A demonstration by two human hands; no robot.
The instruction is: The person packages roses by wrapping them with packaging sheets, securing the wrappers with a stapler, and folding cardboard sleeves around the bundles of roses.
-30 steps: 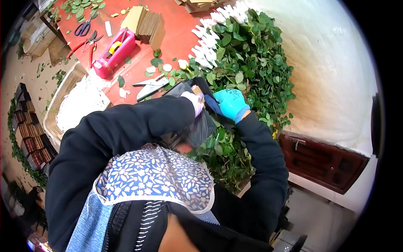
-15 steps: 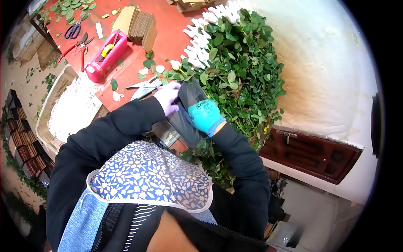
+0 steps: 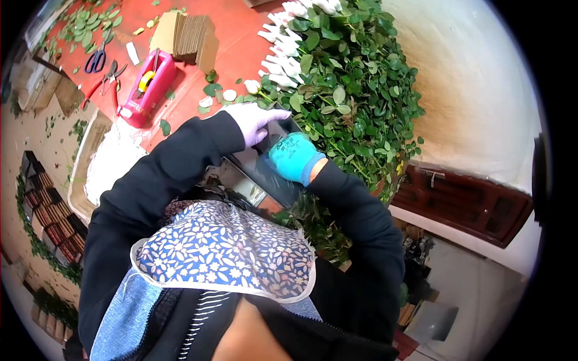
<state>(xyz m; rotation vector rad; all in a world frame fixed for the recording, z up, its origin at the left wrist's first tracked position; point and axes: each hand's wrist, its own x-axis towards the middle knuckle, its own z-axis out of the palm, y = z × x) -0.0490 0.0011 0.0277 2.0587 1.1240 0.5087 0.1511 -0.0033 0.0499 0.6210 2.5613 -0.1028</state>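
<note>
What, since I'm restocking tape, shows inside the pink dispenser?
A yellow roll-like piece shows inside the pink dispenser. Its lower part is covered by the dispenser, so how much tape remains can't be judged.

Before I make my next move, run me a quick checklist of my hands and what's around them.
1. Left hand at the far end of the dark plastic sheet: ok, forefinger extended.
2. Right hand at the sheet: ok, its teal glove lies over it.
3. Right hand's hold firm: cannot tell, the fingertips are hidden.
4. Loose white rose well away from the left hand: not ok, it lies close by.
5. Red-handled shears away from both hands: ok.
6. Pink tape dispenser upright: ok.
</note>
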